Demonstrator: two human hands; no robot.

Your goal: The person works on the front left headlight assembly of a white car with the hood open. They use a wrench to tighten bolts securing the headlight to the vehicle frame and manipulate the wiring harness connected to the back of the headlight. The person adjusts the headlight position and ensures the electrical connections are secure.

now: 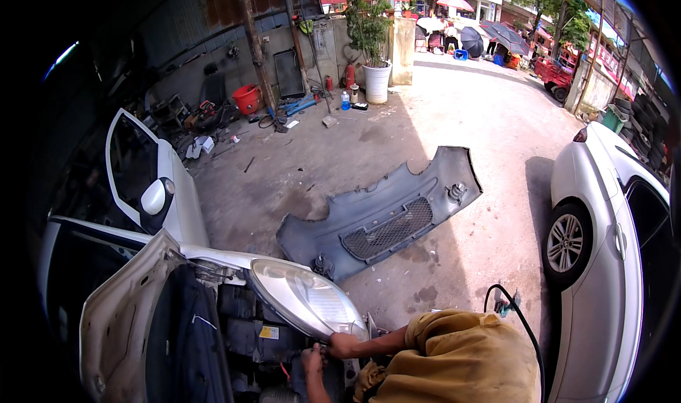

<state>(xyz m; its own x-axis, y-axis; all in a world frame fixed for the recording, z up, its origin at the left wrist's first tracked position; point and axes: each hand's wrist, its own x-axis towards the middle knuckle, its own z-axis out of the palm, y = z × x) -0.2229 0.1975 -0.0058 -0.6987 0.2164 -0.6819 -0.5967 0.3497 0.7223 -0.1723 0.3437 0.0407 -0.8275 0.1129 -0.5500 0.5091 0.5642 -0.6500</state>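
Note:
At the open front of a white car, a large clear headlight (308, 296) sits at the corner beside the engine bay. My right hand (345, 345) reaches in from the right, at the lower edge of the headlight, with its fingers curled. Just to its left, my left hand (312, 360) comes up from the lower edge, also closed, close to the right fingertips. What either hand grips is too small and shaded to make out. A black box with a yellow label (269, 332) lies left of the hands in the bay. A mustard-yellow sleeve (433, 328) covers my right upper arm.
A raised hood (124, 311) stands at the left, with an open car door (181, 190) behind. A detached grey bumper (379, 208) lies on the ground ahead. At the right is a parked silver car (603, 261). Farther back are a red bucket (247, 99) and a potted plant (377, 84).

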